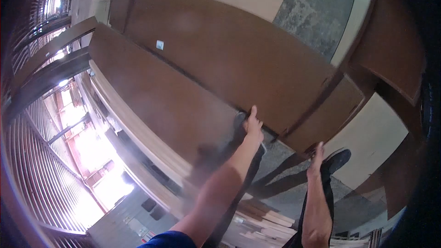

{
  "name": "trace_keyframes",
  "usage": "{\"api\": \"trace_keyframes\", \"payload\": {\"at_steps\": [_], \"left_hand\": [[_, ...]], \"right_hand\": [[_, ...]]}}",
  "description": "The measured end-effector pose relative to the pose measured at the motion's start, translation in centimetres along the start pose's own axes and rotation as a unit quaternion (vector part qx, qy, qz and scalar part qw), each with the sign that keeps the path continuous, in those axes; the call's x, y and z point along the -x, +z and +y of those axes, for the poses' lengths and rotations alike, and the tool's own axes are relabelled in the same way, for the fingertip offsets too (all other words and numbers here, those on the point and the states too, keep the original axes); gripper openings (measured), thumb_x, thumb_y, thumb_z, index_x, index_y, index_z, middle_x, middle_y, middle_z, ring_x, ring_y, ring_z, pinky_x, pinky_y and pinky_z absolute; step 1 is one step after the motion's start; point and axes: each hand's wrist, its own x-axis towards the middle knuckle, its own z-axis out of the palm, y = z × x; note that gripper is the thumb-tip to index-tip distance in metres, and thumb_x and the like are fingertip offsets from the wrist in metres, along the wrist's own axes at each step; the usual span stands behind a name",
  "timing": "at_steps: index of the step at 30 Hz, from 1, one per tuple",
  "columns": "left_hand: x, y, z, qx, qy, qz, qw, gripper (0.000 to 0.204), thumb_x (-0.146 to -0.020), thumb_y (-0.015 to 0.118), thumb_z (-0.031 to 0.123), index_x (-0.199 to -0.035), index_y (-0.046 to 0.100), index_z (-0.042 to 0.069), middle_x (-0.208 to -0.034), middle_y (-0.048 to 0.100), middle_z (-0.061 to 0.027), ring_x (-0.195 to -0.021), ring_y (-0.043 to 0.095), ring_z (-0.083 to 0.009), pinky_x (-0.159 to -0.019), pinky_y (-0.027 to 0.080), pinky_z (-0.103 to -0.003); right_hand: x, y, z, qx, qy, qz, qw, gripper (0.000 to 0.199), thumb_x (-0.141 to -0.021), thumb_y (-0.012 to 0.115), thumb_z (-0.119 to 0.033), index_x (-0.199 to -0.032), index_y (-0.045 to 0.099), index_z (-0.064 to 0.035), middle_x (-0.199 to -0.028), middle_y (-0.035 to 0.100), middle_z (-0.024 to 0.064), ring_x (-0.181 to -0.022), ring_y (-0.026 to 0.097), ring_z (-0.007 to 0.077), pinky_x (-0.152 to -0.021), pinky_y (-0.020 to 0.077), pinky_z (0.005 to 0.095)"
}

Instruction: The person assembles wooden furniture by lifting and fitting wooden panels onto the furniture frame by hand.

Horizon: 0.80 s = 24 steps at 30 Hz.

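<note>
My left hand (253,127) is in front of the near long edge of a large brown board (216,50), its fingers curled and one digit pointing up. My right hand (315,160) is lower and to the right, by the near corner of a smaller brown panel (330,115). Its thumb points up and its other fingers are partly hidden. Whether either hand touches a board, or has anything in its fingers, I cannot make out. Another brown board (161,96) lies left of the large one, with a dark gap between them.
Long pale wooden strips (138,128) run along the left side. A cream panel (370,142) lies at the right, beside my shoe (339,160). More brown sheets (390,41) are at the far right. Metal bars (50,170) and bright openings line the left. Scrap strips (264,218) lie near my feet.
</note>
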Motion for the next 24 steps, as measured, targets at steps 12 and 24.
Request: {"api": "trace_keyframes", "payload": {"at_steps": [12, 24], "left_hand": [[7.6, -1.0, 2.9, -0.270, -0.009, -0.050, 0.961, 0.048, -0.083, 0.078, 0.048, -0.101, 0.067, 0.005, -0.068, 0.051, 0.0005, -0.051, 0.034, -0.0112, -0.046, 0.029, -0.026], [16.4, -0.8, 9.1, -0.196, 0.083, -0.219, 0.952, 0.043, -0.091, 0.069, 0.030, -0.118, 0.056, -0.001, -0.113, 0.063, -0.0119, -0.086, 0.067, -0.0243, -0.066, 0.055, -0.027]], "right_hand": [[1.4, -5.5, -0.4, -0.070, -0.013, 0.028, 0.997, 0.061, -0.099, 0.049, -0.049, -0.134, 0.051, 0.0005, -0.130, 0.055, 0.0090, -0.117, 0.051, 0.0236, -0.104, 0.0390, 0.0380], [14.3, -7.8, -9.6, -0.043, 0.029, 0.020, 0.998, 0.029, -0.087, 0.069, -0.029, -0.100, 0.063, -0.0039, -0.086, 0.060, 0.0004, -0.067, 0.053, 0.0125, -0.063, 0.0465, 0.0299]]}}
